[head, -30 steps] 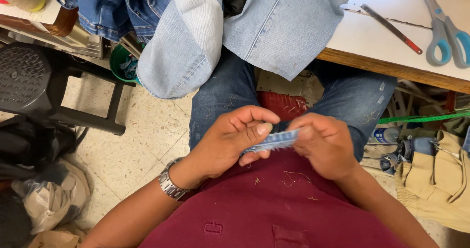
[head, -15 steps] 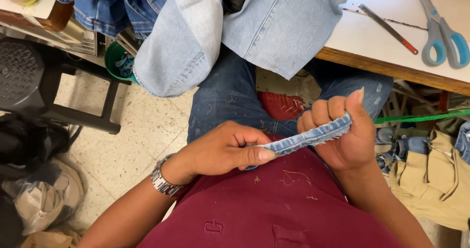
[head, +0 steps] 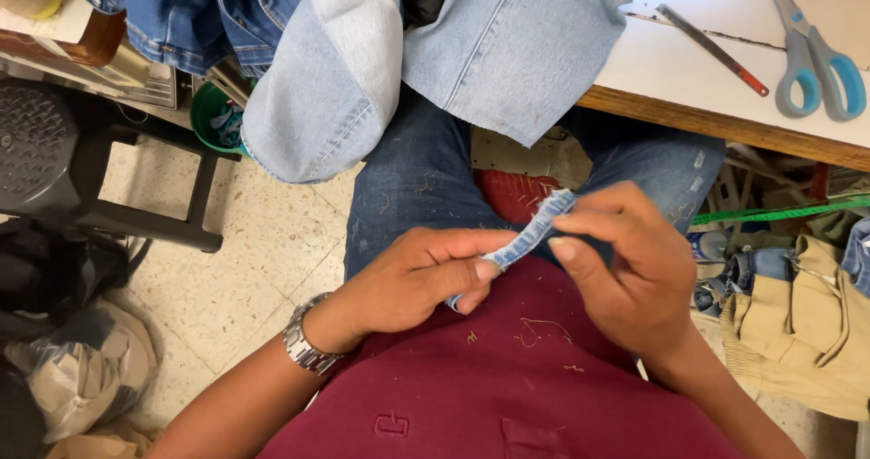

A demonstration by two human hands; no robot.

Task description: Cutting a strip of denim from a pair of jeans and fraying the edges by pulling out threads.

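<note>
My left hand [head: 412, 278] pinches the lower end of the denim strip [head: 526, 237] over my lap; right hand [head: 625, 269] grips the upper end w/ fingertips. Strip's narrow, thumb hold is light, so it could slip or twist. Left: black stool [head: 54, 151] on speckled tile floor. Up top, jeans pile [head: 362, 51]; right, white table [head: 689, 87] w/ scissors [head: 816, 60].
</note>
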